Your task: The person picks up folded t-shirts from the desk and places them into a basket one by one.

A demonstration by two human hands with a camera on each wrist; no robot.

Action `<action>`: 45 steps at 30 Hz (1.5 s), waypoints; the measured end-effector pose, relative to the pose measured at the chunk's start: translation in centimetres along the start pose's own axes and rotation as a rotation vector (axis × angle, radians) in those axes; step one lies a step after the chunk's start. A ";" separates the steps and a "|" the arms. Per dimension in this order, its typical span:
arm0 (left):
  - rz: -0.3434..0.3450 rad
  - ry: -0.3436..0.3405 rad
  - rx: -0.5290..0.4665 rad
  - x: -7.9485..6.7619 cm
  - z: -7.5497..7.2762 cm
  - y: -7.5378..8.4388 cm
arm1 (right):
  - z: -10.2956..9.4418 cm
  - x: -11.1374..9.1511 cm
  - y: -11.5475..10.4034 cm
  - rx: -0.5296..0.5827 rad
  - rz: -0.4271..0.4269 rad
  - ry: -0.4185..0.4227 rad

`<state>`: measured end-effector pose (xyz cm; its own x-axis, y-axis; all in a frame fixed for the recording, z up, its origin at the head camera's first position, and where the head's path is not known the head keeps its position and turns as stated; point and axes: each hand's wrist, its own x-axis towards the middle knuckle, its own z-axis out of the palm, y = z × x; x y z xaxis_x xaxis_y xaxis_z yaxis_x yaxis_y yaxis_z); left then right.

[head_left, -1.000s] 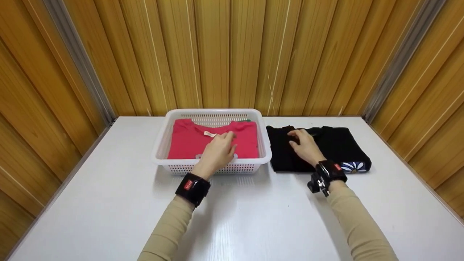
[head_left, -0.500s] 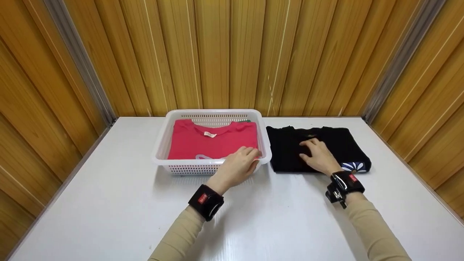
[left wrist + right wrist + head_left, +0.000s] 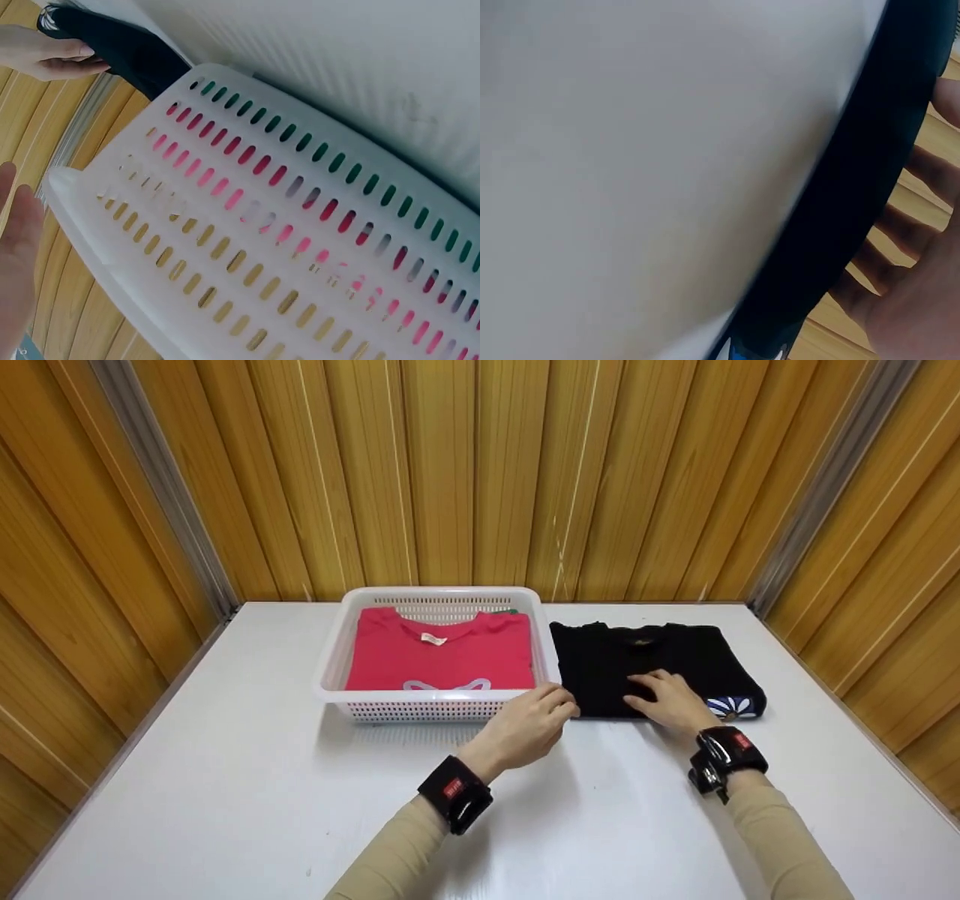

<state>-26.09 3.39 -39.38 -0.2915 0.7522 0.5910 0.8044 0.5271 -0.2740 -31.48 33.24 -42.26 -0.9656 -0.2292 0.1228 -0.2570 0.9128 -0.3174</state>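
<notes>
Where black shirt [image 3: 604,671] lies, collar [image 3: 642,643] toward wall [image 3: 480,495], long axis sideways

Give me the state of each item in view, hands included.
Basket: upright, open-topped
Pink shirt: folded, lying in the basket
Green cloth: mostly hidden beneath the pink shirt
Black shirt: folded, flat on the table beside the basket
Left hand: relaxed, by the basket's near right corner; contact unclear
Right hand: fingers spread, at the black shirt

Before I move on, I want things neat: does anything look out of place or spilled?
One small thing: a bit of green cloth pokes out past the pink shirt near the far right corner of the basket, breaking the neat layering. No spill shows.
</notes>
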 end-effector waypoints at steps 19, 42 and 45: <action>0.022 -0.230 0.020 0.1 2.5 2.3 | -0.4 -1.9 -1.7 -0.099 -0.035 -0.042; -0.002 -0.497 0.010 0.2 3.0 4.0 | -1.4 -4.8 -4.7 -0.172 -0.088 -0.207; 0.027 -0.473 0.032 -0.1 2.8 4.2 | -1.5 -5.2 -5.0 -0.175 -0.094 -0.212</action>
<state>-24.16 6.66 -42.67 -0.4807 0.8593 0.1749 0.8008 0.5114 -0.3117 -25.10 30.36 -39.90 -0.9294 -0.3641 -0.0608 -0.3527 0.9244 -0.1451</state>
